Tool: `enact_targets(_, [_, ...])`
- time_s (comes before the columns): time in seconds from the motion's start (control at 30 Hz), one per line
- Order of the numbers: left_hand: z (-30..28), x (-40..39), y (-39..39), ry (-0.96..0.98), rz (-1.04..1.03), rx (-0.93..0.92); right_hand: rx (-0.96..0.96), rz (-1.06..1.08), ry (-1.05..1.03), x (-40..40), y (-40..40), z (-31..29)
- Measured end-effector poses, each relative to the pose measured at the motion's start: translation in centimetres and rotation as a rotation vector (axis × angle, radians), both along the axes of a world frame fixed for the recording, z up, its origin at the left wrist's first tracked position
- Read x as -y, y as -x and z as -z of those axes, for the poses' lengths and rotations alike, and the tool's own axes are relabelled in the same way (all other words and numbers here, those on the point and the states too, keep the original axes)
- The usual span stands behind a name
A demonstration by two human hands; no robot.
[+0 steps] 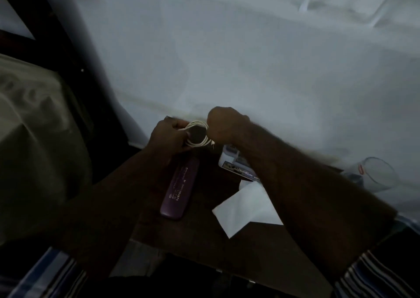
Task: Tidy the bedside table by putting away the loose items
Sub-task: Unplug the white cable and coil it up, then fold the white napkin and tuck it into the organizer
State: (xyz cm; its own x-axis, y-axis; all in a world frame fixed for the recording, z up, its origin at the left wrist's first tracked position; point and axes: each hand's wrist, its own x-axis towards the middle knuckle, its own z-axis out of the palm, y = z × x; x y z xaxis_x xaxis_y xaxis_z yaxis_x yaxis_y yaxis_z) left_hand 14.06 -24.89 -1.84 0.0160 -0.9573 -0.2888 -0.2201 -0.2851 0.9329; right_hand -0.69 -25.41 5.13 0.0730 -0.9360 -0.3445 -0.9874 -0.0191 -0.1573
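A white cable [197, 124] wound into a small coil hangs just above the far end of the dark wooden bedside table [204, 234]. My left hand [167, 136] grips the coil's left side. My right hand [225, 124] pinches its right side, with the loose plug end dangling below. On the table lie a long purple case [179, 188], a white paper napkin [245, 206] and a small printed box [231, 164] partly hidden under my right forearm.
A clear drinking glass [375, 175] lies at the table's right edge. A bed with a white sheet [250, 58] runs behind the table. A pale pillow or cushion [34, 127] sits to the left, past a dark bed frame [68, 54].
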Motion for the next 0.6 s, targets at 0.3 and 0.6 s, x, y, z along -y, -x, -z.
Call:
enact_targets(0.3, [2.4, 2.1, 0.3, 0.173, 0.229, 0.605, -0.176, -0.037, -0.098, 3.0, -1.3, 1.4])
enact_targets(0.6, [1.5, 0.1, -0.3, 0.274, 0.192, 0.696, 0.232, 0.006, 0.244, -0.9, 2.5, -0.6])
